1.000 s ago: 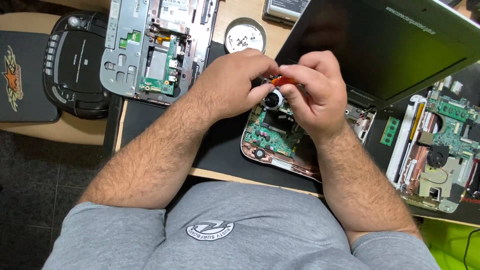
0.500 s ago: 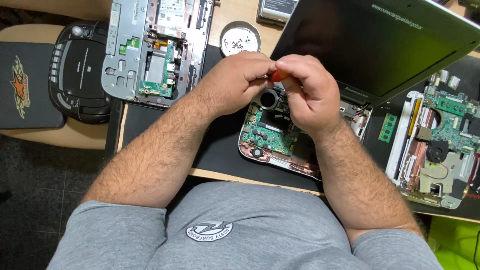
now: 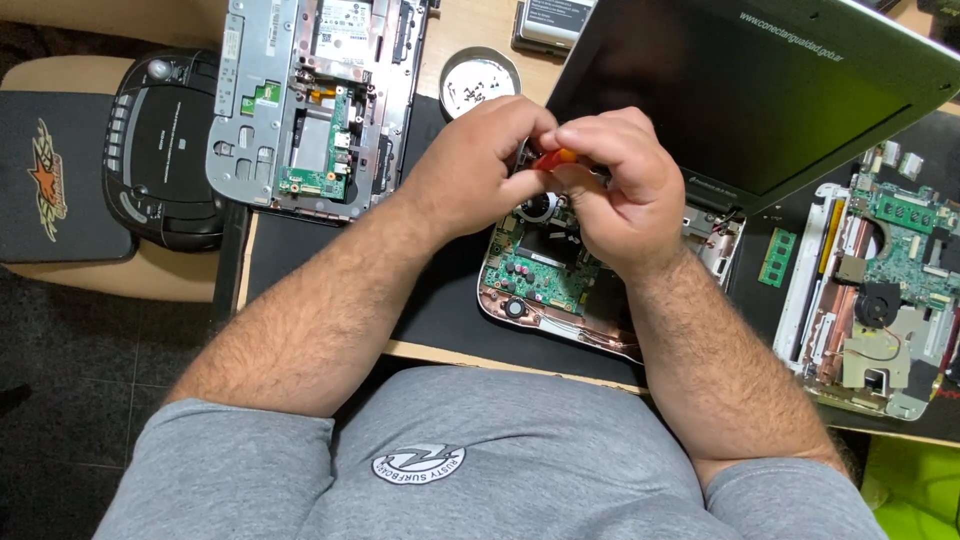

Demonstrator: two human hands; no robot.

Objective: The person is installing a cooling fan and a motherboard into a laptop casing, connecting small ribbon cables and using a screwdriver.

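Where our forearms come in over the grey shirt, the nearest thing on the desk (image 3: pixel 470 357) is the opened laptop base (image 3: pixel 545 285), lying on a black mat with its green circuit board facing up so that the parts can be reached from above. Just beyond its near edge our two hands meet over the board. The left hand (image 3: pixel 475 170) curls in from the left and the right hand (image 3: pixel 620 190) from the right, and both grips are pressed together on one small orange-handled tool (image 3: pixel 553 158), pinching it between fingertips and thumbs (only a sliver of orange shows, so we cannot tell its tip or what it touches). It is held low over the fan area, likely to steady fine work.

We count three stripped laptop bodies: the one under our hands, a second opened unit (image 3: pixel 880 290) at the right edge and a grey chassis (image 3: pixel 310 100) at far left. A single green memory stick (image 3: pixel 775 257) lies apart between the first two. The dark screen lid (image 3: pixel 760 90) stands tilted back behind our hands. Farther off sits one round tin (image 3: pixel 480 80), seemingly holding small loose parts, and one black portable stereo (image 3: pixel 160 150) rests on a side surface to the left.
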